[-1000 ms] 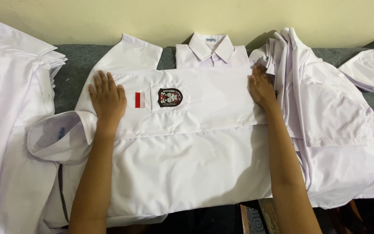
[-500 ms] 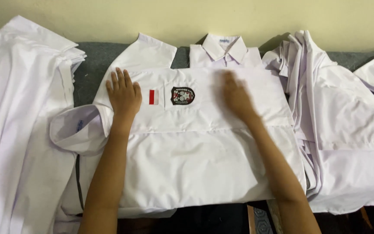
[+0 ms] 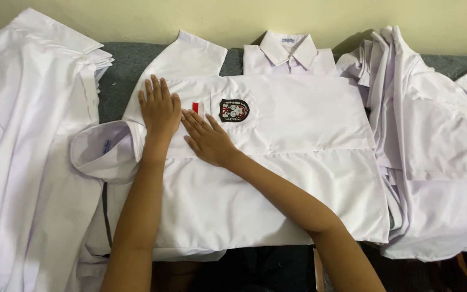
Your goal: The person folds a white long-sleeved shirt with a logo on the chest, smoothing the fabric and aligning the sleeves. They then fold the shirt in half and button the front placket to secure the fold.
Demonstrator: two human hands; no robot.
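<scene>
Right now both of my hands lie flat on a white shirt (image 3: 277, 178) spread out in front of me on a grey padded surface (image 3: 122, 65). My left hand (image 3: 159, 108) is open, palm down, fingers straight and close together, pressing the cloth near the shirt's left edge, just above the spot where a short sleeve (image 3: 101, 151) curls out to the side. My right hand (image 3: 209, 141) is open too, palm down, reaching across from the right so that it rests just beside the left one; its fingertips touch a small red and white strip (image 3: 197, 107) sewn on the chest. Next to that strip, a dark shield-shaped badge (image 3: 234, 110) sits on the pocket, uncovered and close to my right fingers. Neither hand grips anything; both only press on the fabric.

The shirt lies front up with its collar (image 3: 290, 48) at the far end, against a pale yellow wall (image 3: 233, 19). A fold line runs across the shirt's middle, level with my right wrist. To my left sits a heap of white shirts (image 3: 22, 140), and to my right another pile of white garments (image 3: 433, 140), both touching the edges of the one under my hands.
</scene>
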